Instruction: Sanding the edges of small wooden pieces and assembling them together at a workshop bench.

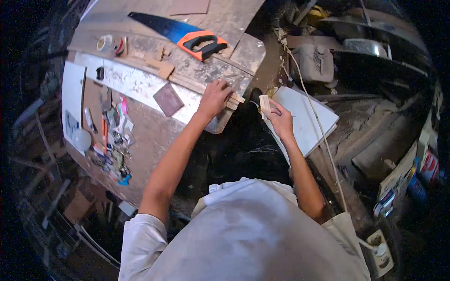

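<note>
My left hand (216, 97) is curled over light wooden strips (237, 99) at the bench's right edge, and their ends stick out past its fingers. Off that edge, my right hand (280, 121) pinches a small pale wooden block (265, 107) with grooved lines along it. A square of brown sandpaper (168, 99) lies on the white-stained board left of my left hand. Farther back rests a handsaw (201, 43) with a blue-black blade and an orange and black handle. Small wood offcuts (159, 68) lie between the saw and the board.
A jar (106, 43) stands at the back left of the bench. Loose small tools and bits (112, 140) clutter the left side. White panels (302, 119) lie beyond my right hand, crossed by a pale cable (318, 122). A grey jerrycan (314, 63) stands farther off.
</note>
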The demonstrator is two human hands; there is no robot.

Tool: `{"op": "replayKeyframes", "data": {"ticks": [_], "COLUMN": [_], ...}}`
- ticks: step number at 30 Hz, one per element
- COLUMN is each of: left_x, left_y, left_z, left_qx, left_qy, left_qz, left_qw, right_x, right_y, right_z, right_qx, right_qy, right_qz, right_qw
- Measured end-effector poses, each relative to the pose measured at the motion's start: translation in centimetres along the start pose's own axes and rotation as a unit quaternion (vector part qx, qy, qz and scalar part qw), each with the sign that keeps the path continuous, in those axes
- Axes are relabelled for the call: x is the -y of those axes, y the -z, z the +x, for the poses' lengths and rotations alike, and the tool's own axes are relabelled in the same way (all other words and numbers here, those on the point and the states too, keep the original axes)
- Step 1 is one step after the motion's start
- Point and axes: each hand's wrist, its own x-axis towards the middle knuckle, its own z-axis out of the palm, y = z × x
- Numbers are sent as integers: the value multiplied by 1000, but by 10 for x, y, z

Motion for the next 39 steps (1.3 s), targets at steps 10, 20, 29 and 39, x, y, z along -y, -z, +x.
{"op": "replayKeyframes", "data": {"ticks": [10,20,29,39], "left_x": [14,5,25,37], "left_y": [5,3,-18,-10], "left_z": [12,5,0,2], "left_qx": [70,4,-34,46], "left_qy": [-76,1,146,75], "left_qz": [-43,-124,-286,-277], "left_qw": [994,992,946,957], "right_x": [8,27,26,22], "right_y": [-4,-39,-70,-76], "right_z": [9,53,42,43], "right_qx": [-16,-7,-47,-15], "right_qy": [39,230,379,360], "right_qz": [-37,-209,-284,-264], "right_qw": [998,950,879,895]}}
